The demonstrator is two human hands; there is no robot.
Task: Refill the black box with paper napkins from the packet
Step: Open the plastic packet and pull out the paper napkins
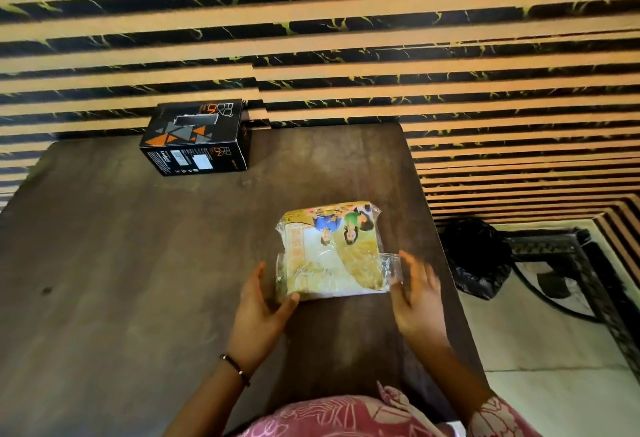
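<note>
Striped wall (pixel 346 21) in tan and black marble-look bands filled the back, and a pale tiled floor (pixel 536 332) showed at the right. In front of it we had a dark brown wooden table (pixel 121 280), taking up most of the view. Beyond the table's right edge sat something bagged in black plastic (pixel 474 256); we could not tell what it was.

On the far left of the table, against the wall, stood the black box (pixel 197 140), with orange and grey triangles and a slot cut in its top. It sat well apart from the packet. We could not see whether any napkins were inside.

The packet (pixel 330 251) of napkins lay flat near the table's near edge, in clear glossy wrap with a printed picture on top. It looked sealed, though we could not be sure.

Our left hand (pixel 261 308) was open, thumb touching the packet's near-left corner. Our right hand (pixel 417 293) was open too, fingers spread, just beside the crinkled film at the right end; it was blurred, so contact was unclear.

We judged the packet light and soft, squashy under pressure, the film slippery. Best hold seemed to be the two short ends, palms pressing in. Loose film at the right end looked like the place to tear.
</note>
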